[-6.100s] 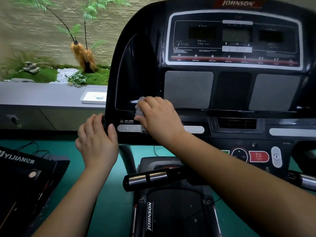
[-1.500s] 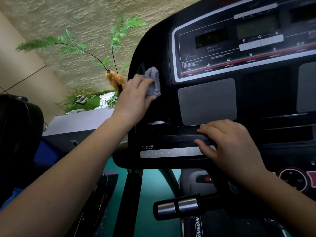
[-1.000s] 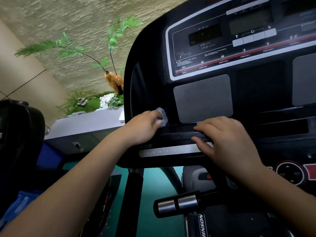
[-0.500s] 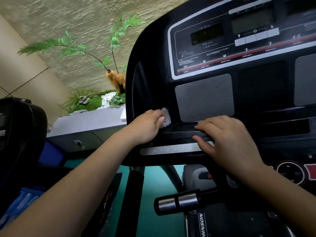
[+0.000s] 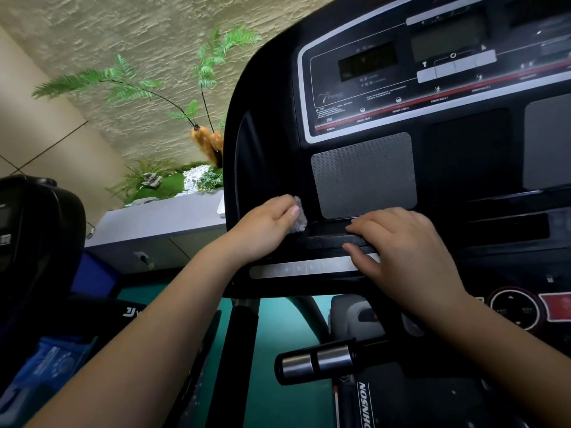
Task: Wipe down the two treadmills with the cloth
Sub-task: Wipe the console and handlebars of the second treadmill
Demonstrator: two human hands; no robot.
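**Item: cloth** (image 5: 299,216). Grey, fuzzy. It is bunched in the left hand (image 5: 265,225), whose fingers curl round it. It is pressed to the black treadmill console (image 5: 262,97) at the lower left corner of the speaker grille (image 5: 363,174), just above the console's ledge.

**Hands.** The two hands are apart, with the cloth between them and a strip of ledge separating them. The right hand (image 5: 398,242) holds nothing. Its loosely bent fingers lie on the ledge and its thumb lies on the silver key strip (image 5: 296,268).

**Hidden or unclear.** Only a small tuft of cloth shows past the left fingertips; the palm covers the rest, so its full shape cannot be told. The display panel (image 5: 401,66) is blurred and its small print is unreadable. The console runs off the top and right edges. The second treadmill (image 5: 40,230) is cut off at the left.

**Orientation.** The visible tuft runs roughly up and down the console face, with its lower end toward the ledge. The view itself is tilted.

**Also present.** A handlebar (image 5: 315,362) with metal bands, a grey counter (image 5: 160,220), a fern plant (image 5: 204,72) and a green floor (image 5: 284,396).
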